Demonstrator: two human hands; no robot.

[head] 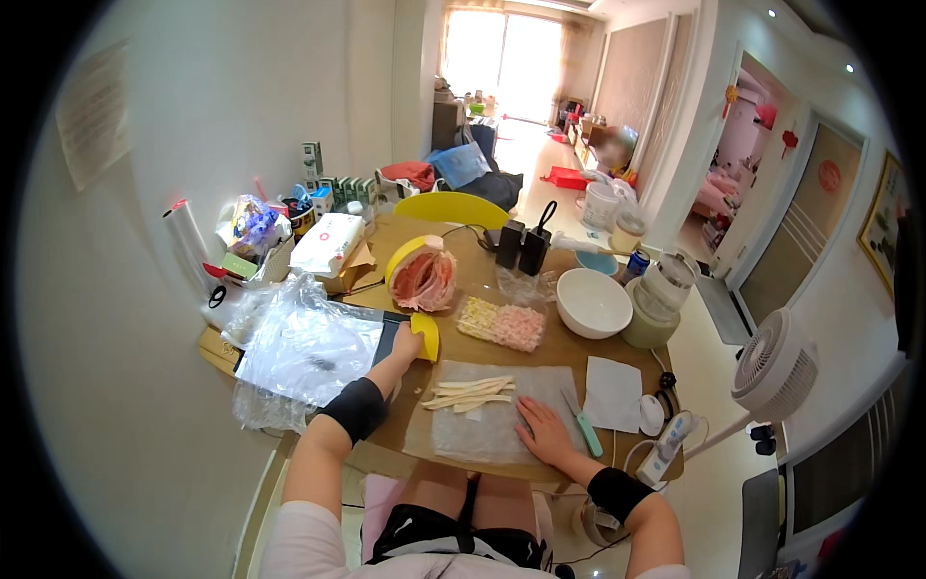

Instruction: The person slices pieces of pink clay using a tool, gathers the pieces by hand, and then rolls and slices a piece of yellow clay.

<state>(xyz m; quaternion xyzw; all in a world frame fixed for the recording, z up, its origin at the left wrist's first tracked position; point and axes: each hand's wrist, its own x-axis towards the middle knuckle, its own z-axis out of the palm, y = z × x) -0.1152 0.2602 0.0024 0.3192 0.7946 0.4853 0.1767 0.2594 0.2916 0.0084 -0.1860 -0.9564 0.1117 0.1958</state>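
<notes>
My left hand (406,343) grips a curved piece of yellow pomelo rind (425,337) beside a partly peeled pomelo (423,275). Flat on a translucent plastic sheet (485,434) rests my right hand (542,431), its fingers spread and holding nothing. Pale cut strips (470,393) lie on the sheet to the left of that hand. A knife with a mint-green handle (588,433) lies to its right, the blade pointing away from me. Beyond the sheet, a clear tray holds small yellow and pink pieces (503,323).
Crumpled clear plastic (311,354) covers the table's left side. At the right are a white bowl (594,303), a glass kettle (665,286), a paper sheet (613,394), a computer mouse (651,414) and a power strip (664,447). A white fan (774,358) stands beside the table.
</notes>
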